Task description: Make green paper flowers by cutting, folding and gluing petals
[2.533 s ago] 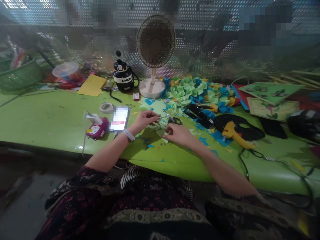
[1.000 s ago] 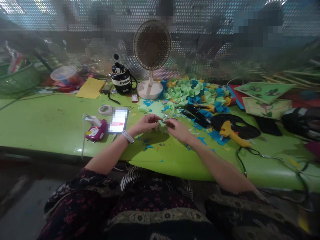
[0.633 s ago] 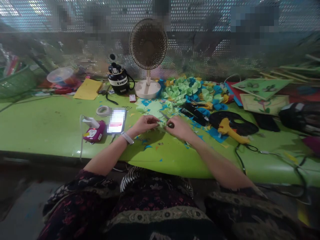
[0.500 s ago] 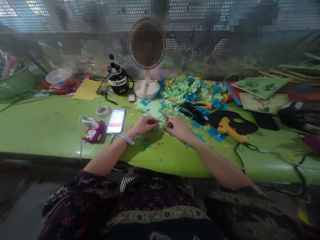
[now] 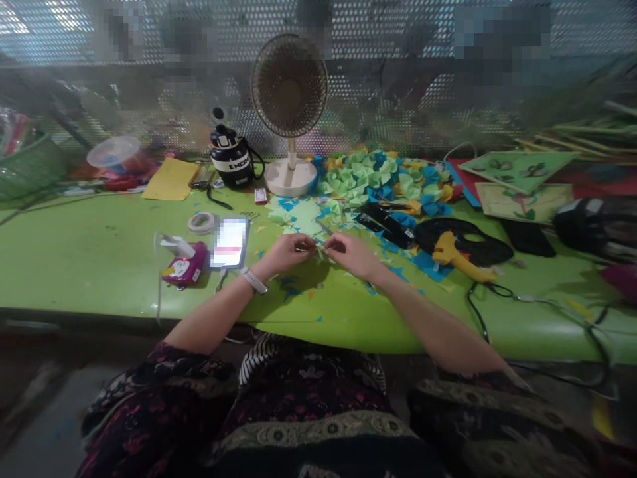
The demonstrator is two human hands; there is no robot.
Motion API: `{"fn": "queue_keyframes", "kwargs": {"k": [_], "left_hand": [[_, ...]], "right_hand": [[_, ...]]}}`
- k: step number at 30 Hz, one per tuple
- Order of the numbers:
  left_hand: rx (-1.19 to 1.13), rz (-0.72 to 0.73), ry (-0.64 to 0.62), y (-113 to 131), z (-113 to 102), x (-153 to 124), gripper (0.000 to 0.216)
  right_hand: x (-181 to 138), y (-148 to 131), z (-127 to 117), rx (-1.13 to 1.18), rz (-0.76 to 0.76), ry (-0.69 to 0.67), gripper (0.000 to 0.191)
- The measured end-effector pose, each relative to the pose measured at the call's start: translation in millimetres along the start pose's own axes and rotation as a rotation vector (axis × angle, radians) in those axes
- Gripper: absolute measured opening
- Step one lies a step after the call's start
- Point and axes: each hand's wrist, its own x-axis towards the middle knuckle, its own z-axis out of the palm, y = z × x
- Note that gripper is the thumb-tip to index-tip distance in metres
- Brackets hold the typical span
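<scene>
Fingertips of my left hand (image 5: pixel 293 251) pinch one side of a small light green piece of paper (image 5: pixel 321 251). My right hand (image 5: pixel 348 253) is closed at its other side, thumb and forefinger together on the paper. A thin grey blade (image 5: pixel 324 228), apparently of scissors, juts out beyond my right hand; its handle is hidden. Just past the hands lie light green paper sheets (image 5: pixel 301 214) among blue and green scraps. A heap of folded green, blue and yellow paper pieces (image 5: pixel 365 174) rises behind, and a black stapler (image 5: pixel 385 224) lies to the right.
A fan (image 5: pixel 290 176) and a black bottle (image 5: pixel 231 159) stand at the back. Left are a lit phone (image 5: pixel 229 243), a tape roll (image 5: pixel 202 223) and a purple power adapter (image 5: pixel 186 267). On the right, a yellow glue gun (image 5: pixel 460 257) trails a cable along the front edge.
My right hand's fingers have closed in on the green paper, and the dark ring seen at them before is now hidden. Both hands are closer together; the view has shifted slightly.
</scene>
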Motion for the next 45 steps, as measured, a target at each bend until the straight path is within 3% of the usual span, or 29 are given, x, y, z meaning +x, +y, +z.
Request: {"fn": "queue_keyframes", "kwargs": {"k": [12,23,26,29,34,37,40,45], "left_hand": [[-0.171,-0.116,0.053,6.8,-1.4,-1.0,0.025],[-0.162,-0.117,0.023,4.8,0.2,-1.9,0.026],[-0.179,-0.141,0.025,10.3,-0.1,-3.4,0.036],[-0.181,-0.144,0.021,15.9,-1.0,-4.3,0.044],[-0.253,-0.159,0.035,15.6,-1.3,-2.8,0.037],[-0.317,-0.199,0.072,12.8,-0.8,-1.5,0.034],[-0.384,-0.252,0.087,13.4,-0.4,-1.6,0.035],[-0.435,-0.275,0.095,16.7,0.4,-3.5,0.037]], "right_hand": [[0.0,-2.5,7.8,0.153,-0.097,0.169,0.012],[-2.8,-6.2,7.8,0.081,-0.126,0.118,0.014],[-2.8,-6.2,7.3,0.069,-0.121,0.098,0.014],[-2.1,-5.7,7.7,0.120,-0.115,0.105,0.017],[-1.2,-6.7,8.0,0.235,-0.084,0.144,0.031],[-3.1,-10.6,6.2,0.174,-0.117,0.235,0.032],[-5.4,-13.8,3.4,0.049,-0.264,0.340,0.023],[-4.4,-9.1,2.7,-0.117,-0.333,0.323,0.010]]}}
